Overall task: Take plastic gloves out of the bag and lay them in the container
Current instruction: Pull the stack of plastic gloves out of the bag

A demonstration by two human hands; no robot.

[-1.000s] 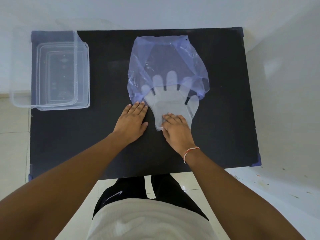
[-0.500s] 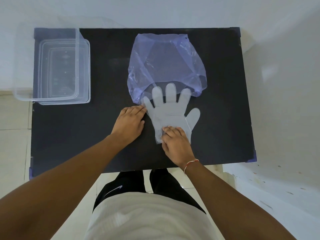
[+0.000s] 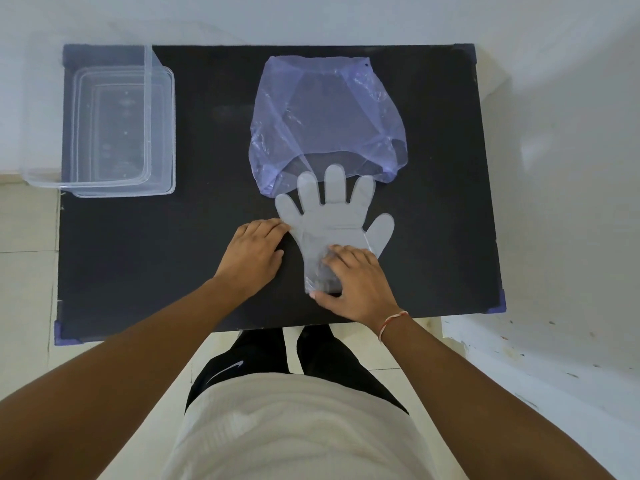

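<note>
**Open tabletop between glove and container**

We see bare black table across the middle and lower left of the frame, an open lane toward the clear container at upper left. At centre right the glove, the bag and both hands crowd the surface.
</note>
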